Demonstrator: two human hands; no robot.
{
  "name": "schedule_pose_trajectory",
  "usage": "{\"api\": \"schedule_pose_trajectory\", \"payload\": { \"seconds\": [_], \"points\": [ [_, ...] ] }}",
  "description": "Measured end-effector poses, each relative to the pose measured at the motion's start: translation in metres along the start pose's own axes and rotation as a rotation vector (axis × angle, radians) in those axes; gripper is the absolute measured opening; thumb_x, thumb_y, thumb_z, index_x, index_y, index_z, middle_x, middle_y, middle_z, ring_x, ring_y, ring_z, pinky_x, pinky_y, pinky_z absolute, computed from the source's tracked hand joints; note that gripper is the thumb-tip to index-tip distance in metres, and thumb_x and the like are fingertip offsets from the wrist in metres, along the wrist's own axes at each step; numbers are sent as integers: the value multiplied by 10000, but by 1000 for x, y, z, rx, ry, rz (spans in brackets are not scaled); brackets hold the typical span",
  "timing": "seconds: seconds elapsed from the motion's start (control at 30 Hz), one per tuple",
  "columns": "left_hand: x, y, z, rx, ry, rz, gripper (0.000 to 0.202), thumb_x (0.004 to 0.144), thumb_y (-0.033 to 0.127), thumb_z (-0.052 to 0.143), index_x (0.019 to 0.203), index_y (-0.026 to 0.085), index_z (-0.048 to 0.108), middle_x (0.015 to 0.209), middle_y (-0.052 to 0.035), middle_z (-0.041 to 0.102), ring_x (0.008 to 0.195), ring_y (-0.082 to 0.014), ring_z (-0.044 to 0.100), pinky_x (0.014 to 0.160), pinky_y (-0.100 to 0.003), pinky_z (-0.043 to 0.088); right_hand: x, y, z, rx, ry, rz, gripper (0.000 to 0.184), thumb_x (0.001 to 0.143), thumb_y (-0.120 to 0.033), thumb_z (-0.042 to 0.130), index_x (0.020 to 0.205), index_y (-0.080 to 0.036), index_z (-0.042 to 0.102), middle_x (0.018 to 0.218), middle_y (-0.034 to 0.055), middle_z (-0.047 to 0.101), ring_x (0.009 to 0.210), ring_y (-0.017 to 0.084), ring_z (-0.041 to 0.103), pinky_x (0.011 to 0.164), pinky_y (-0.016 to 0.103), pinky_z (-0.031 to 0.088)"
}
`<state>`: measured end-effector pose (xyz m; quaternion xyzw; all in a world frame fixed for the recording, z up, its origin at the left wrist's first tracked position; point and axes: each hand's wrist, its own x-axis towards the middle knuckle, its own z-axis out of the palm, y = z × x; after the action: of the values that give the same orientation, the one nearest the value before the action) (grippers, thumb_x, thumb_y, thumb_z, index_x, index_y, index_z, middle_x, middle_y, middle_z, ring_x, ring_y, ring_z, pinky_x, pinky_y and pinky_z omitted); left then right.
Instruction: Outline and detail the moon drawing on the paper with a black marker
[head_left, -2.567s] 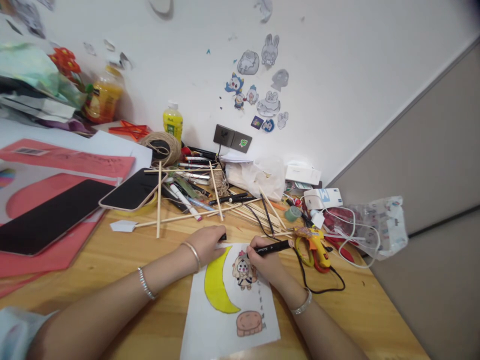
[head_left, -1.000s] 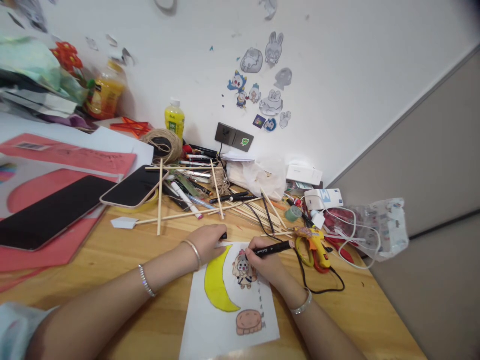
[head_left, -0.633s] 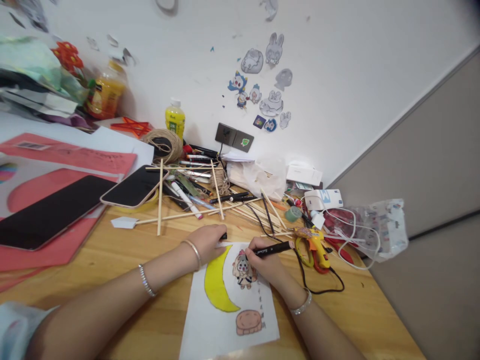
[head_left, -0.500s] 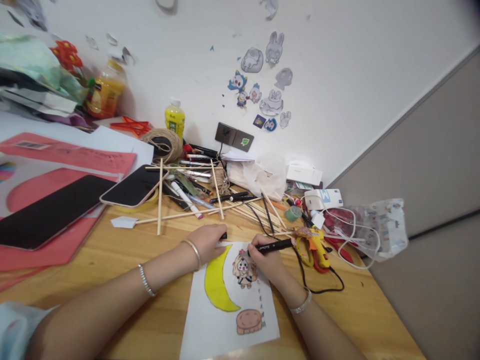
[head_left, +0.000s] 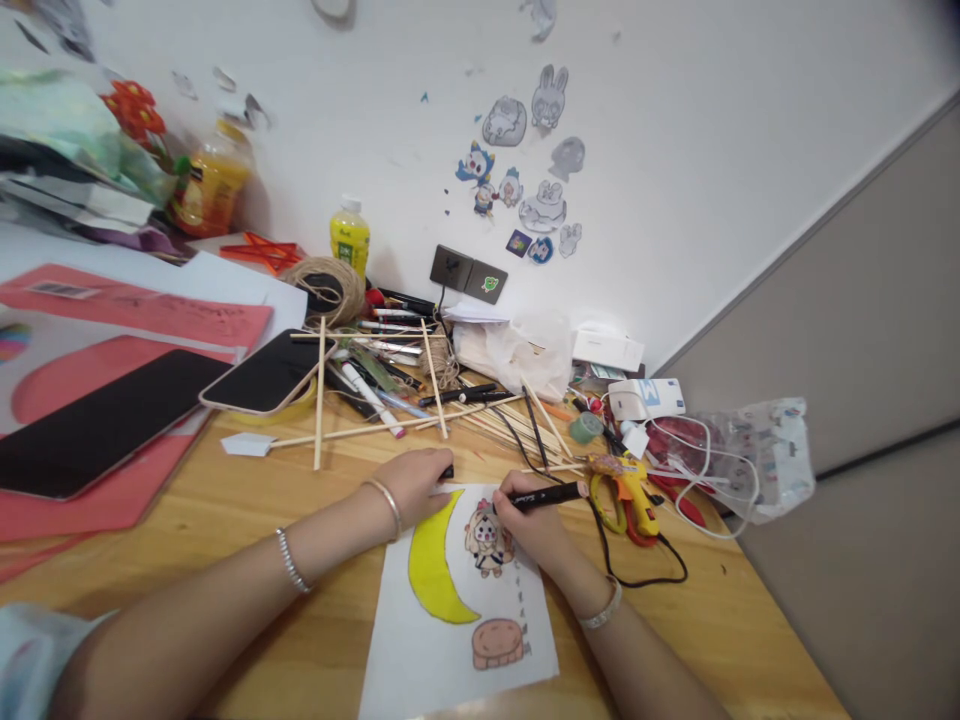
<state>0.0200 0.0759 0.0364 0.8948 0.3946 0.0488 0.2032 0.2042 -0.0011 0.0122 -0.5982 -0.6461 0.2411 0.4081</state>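
Note:
A white sheet of paper [head_left: 420, 650] lies on the wooden table [head_left: 225, 520], drawn with a yellow crescent moon [head_left: 431, 565], a small cartoon figure [head_left: 486, 540] and a brown cake shape [head_left: 499, 643]. My right hand [head_left: 532, 525] is closed round a black marker [head_left: 551, 493], its tip down at the figure's head. My left hand [head_left: 412, 482] rests curled on the sheet's top left corner, and a small black cap [head_left: 448, 471] pokes out from its fingers.
Several wooden sticks [head_left: 375, 428] and pens [head_left: 371, 395] lie scattered behind the sheet. A yellow glue gun [head_left: 637, 495] with a black cord sits to the right. Two phones [head_left: 266, 375] rest on pink paper [head_left: 112, 500] at the left. Twine [head_left: 322, 290], bottles [head_left: 349, 235], plastic bags [head_left: 757, 450].
My right hand has shifted the marker slightly over the figure's head. My left hand and the sheet have stayed where they were.

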Motion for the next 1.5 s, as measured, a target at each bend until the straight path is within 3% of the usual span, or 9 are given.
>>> {"api": "schedule_pose_trajectory", "payload": {
  "seconds": [0.47,0.6,0.77,0.9,1.0,1.2,1.3,1.4,1.5],
  "points": [
    [0,0,2,-18,18,-2,156,732,246,557,872,181,533,861,-57,623,807,-217,584,698,-287,422,1,2,0,5,-7,-10,205,744,-213,496,547,-210,442,502,-53,435,512,122,424,496,230,344],
    [1,-3,1,-44,11,5,148,725,247,556,851,179,521,861,-63,622,797,-220,576,682,-291,421,2,4,1,23,91,3,237,741,-219,494,524,-218,396,496,-56,394,510,126,410,507,240,345],
    [2,-13,-4,-123,33,-17,97,667,145,517,736,200,476,713,-1,567,674,-169,543,593,-247,393,6,7,-6,56,271,37,198,787,-239,451,597,-237,394,550,-44,409,553,150,417,534,260,365],
    [3,-16,-9,-136,88,-61,104,672,130,501,703,204,435,688,13,543,648,-153,525,590,-236,383,11,9,-14,148,452,73,231,807,-268,454,590,-234,386,546,-46,401,533,146,419,515,257,354],
    [3,-16,-10,-150,108,-64,129,671,97,480,688,205,410,692,12,541,660,-151,524,602,-232,384,14,9,-17,240,506,61,216,821,-274,442,613,-230,402,538,-53,403,502,138,410,498,253,345],
    [5,-20,-5,-172,119,25,176,663,27,411,670,202,414,679,18,532,673,-141,524,610,-217,379,13,1,-21,217,432,-8,87,820,-294,519,786,-216,537,686,-21,518,636,153,495,617,269,412],
    [5,-21,-6,-162,110,40,165,681,36,416,685,200,429,686,11,544,671,-144,531,611,-220,383,8,-6,-22,229,342,-34,176,768,-276,596,934,-217,582,901,27,592,841,190,549,755,307,437],
    [4,-20,-8,-113,114,5,126,719,74,435,711,199,445,701,-6,559,683,-164,550,614,-236,387,5,-7,-20,268,236,3,61,766,-267,578,790,-216,602,750,6,603,736,182,564,689,295,445],
    [2,-16,-9,-66,113,-22,66,740,137,491,751,196,463,747,-24,586,716,-184,566,636,-253,396,5,-4,-16,229,138,57,225,784,-258,512,563,-220,491,519,-38,492,548,153,502,575,267,410]
  ]
}}
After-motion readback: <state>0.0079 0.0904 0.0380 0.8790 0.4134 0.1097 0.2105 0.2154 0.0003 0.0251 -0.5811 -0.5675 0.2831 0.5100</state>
